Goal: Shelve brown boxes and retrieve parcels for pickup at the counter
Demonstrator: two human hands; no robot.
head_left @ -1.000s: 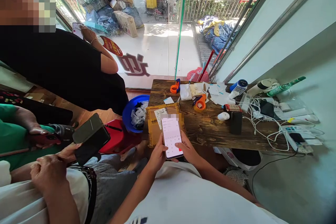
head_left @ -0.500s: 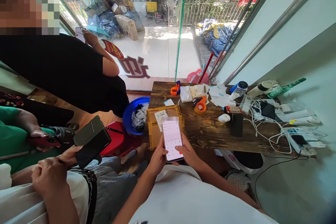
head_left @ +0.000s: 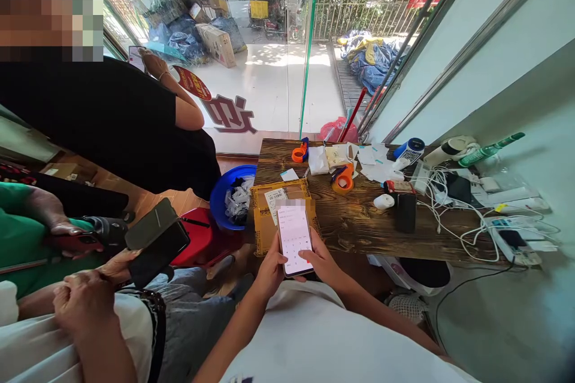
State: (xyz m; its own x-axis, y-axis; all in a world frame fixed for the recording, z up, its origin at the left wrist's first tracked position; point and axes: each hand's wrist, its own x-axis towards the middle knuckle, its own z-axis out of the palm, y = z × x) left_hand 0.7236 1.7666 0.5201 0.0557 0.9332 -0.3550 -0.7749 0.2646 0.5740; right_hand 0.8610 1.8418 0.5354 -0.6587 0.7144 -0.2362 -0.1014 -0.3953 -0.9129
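Observation:
I hold a smartphone with a lit white screen in both hands, close to my chest. My left hand wraps the phone's left edge from below. My right hand cups its right edge, with the thumb lying over the lower screen. Just beyond the phone, a yellow padded parcel with a white label lies on the near left corner of a dark wooden table.
On the table are orange tape dispensers, paper slips, a black box, a blue-capped scanner and tangled white cables. A blue basin stands on a red stool. Other people stand at the left; one holds a dark phone.
The view has shifted slightly and the phone sits a little lower in the picture. My hands keep the same hold on it.

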